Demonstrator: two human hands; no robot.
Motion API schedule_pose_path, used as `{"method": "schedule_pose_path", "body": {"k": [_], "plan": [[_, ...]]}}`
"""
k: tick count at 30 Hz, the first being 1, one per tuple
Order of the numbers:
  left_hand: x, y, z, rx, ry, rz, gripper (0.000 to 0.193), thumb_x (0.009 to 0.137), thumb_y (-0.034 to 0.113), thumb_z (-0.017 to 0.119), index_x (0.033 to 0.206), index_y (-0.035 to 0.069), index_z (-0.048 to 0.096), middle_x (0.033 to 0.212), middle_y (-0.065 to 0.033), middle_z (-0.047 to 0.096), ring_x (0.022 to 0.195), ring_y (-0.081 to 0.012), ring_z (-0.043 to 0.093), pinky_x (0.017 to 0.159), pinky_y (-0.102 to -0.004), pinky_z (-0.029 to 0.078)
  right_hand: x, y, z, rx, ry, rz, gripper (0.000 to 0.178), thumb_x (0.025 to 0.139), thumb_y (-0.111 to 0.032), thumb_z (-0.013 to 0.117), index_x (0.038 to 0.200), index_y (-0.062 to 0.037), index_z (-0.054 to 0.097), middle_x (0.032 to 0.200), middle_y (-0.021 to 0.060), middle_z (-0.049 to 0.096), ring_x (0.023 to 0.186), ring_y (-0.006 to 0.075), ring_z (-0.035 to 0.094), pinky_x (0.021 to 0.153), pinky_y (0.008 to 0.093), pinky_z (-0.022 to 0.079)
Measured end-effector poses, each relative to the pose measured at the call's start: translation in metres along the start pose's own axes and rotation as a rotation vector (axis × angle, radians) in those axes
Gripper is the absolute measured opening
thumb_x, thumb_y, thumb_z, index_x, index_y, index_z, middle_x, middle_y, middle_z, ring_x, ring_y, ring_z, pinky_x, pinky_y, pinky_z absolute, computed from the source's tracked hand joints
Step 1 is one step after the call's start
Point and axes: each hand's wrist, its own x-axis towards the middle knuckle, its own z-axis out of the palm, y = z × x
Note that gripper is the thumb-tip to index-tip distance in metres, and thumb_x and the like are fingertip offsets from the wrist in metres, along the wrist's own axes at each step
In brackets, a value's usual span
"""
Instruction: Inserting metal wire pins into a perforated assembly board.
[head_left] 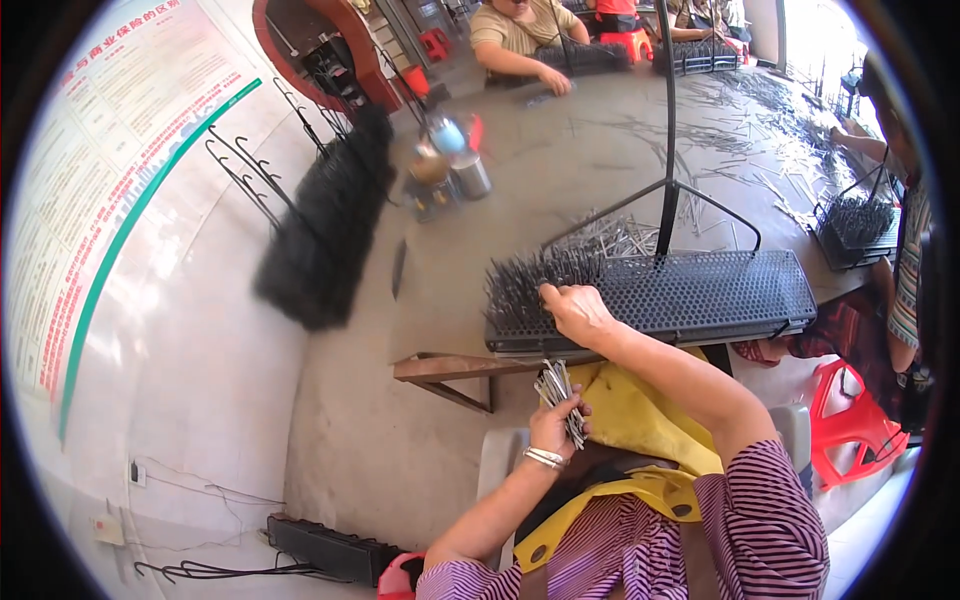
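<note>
My left hand [556, 425] is closed round a bundle of thin silvery metal rods [553, 380], held low in front of the table's near edge. Before me on the table lies a long black perforated rack [700, 290] with an upright black hanger rod [670, 130] rising from it. Many thin dark rods [515, 290] stand upright in the holes at its left end; the holes toward the right are bare. My right hand [580, 315] reaches over the rack, its fingers pinched at the edge of the standing rods. What lies between these fingertips is too small to make out.
Loose rods [735, 150] are strewn across the grey table [450, 290]. A metal cup [470, 175] stands at its left. Filled racks [335, 210] line the left wall. Co-workers sit across and at right, one beside a red stool [850, 425]. Another rack [330, 550] lies on the floor.
</note>
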Motion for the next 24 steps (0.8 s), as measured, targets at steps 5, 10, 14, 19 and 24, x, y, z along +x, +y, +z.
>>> {"method": "schedule_pose_path", "body": {"k": [5,10,14,19,24], "plan": [[0.004,0.006,0.001,-0.027,-0.043,-0.013,0.018,0.078,0.008,0.052,0.094,0.001,0.051,0.073,-0.0041,0.052,0.064,-0.0154,0.051,0.045,-0.0279,0.039,-0.037,-0.013,-0.018,0.276,-0.025,0.126,0.019,0.072,-0.011,0.058,0.083,0.0040,0.054,0.065,0.0185,0.057,0.058,0.0306,0.056,0.050,0.0366,0.044],[-0.006,0.011,0.017,-0.025,-0.104,-0.014,0.014,0.077,0.006,0.052,0.090,0.002,0.051,0.077,-0.0036,0.052,0.064,-0.0148,0.050,0.043,-0.0267,0.038,-0.066,-0.025,-0.040,0.965,-0.286,0.724,0.014,0.071,-0.001,0.058,0.083,0.0056,0.055,0.061,0.0082,0.058,0.052,0.0107,0.055,0.045,0.0228,0.042],[-0.009,0.005,0.018,0.038,-0.166,-0.057,0.014,0.076,0.005,0.053,0.090,0.002,0.051,0.077,-0.0046,0.052,0.063,-0.0156,0.051,0.042,-0.0256,0.039,-0.076,-0.020,-0.048,1.097,-0.258,0.868,0.013,0.069,0.002,0.057,0.081,0.0058,0.054,0.060,0.0075,0.056,0.049,0.0109,0.053,0.044,0.0222,0.042],[-0.010,0.008,0.022,0.228,-0.061,-0.047,0.012,0.076,0.008,0.054,0.087,0.004,0.054,0.070,-0.0042,0.055,0.060,-0.0143,0.054,0.044,-0.0259,0.042,-0.085,-0.019,-0.046,1.062,-0.167,0.882,0.019,0.065,-0.001,0.060,0.081,0.0063,0.053,0.062,0.0088,0.055,0.046,0.0127,0.051,0.041,0.0238,0.041],[-0.007,0.011,0.018,0.174,-0.108,-0.045,0.014,0.076,0.008,0.053,0.090,0.004,0.054,0.074,-0.0051,0.056,0.062,-0.0149,0.054,0.045,-0.0262,0.043,-0.085,-0.026,-0.051,1.061,-0.171,0.849,0.008,0.069,-0.002,0.058,0.073,0.0048,0.055,0.058,0.0058,0.053,0.048,0.0110,0.050,0.043,0.0232,0.042]]}}
